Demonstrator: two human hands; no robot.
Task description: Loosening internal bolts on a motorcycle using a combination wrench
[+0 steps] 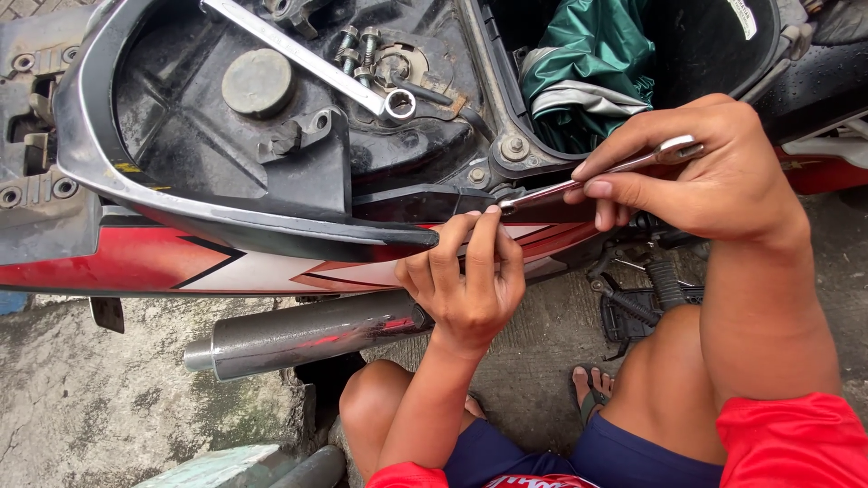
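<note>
Wrench: pinched shut in the right hand, its head on a fastener at the motorbike's frame edge.
Left hand: fingers curled, bracing the red side panel just below.
Good practice: seat the head squarely, turn steadily.

Soft, even daylight; faint shadows; sharp focus; slight bending at edges.

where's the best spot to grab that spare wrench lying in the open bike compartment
Grip the spare wrench mid-shaft, from above. It lies flat and slanted, with its ring end by the bolts and its other end out of frame, so the bare flat middle looks easiest to pinch.
</note>
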